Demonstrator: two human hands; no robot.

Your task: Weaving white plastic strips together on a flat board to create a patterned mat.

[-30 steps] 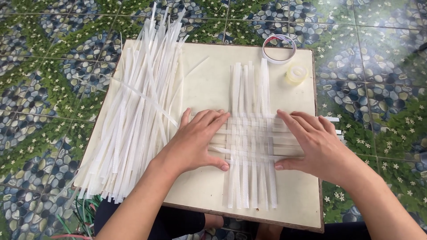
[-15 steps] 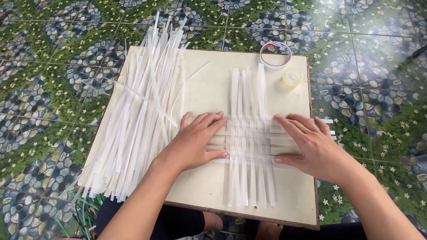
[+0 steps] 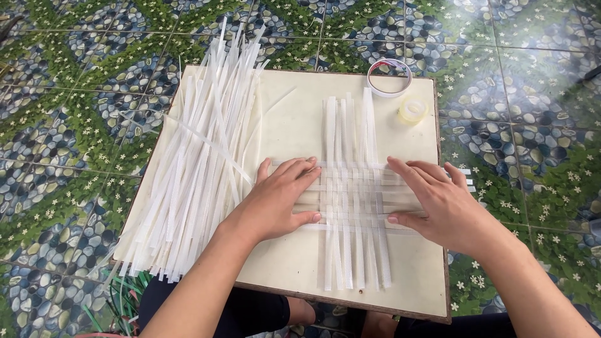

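Observation:
A woven patch of white strips (image 3: 354, 194) lies on a cream square board (image 3: 294, 119). Several upright strips cross several sideways ones. My left hand (image 3: 282, 200) rests flat on the left ends of the sideways strips, fingers spread and thumb below. My right hand (image 3: 441, 203) presses flat on their right ends, fingers pointing left. Neither hand grips anything. The weave's middle shows between the two hands.
A thick pile of loose white strips (image 3: 194, 163) covers the board's left side. A large tape roll (image 3: 389, 77) and a small clear tape roll (image 3: 413, 109) sit at the far right corner. Patterned pebble floor tiles (image 3: 75, 87) surround the board. My legs are under its near edge.
Both hands stay pressed on the weave and have barely shifted. The view has moved slightly, so the board sits a little lower in the picture.

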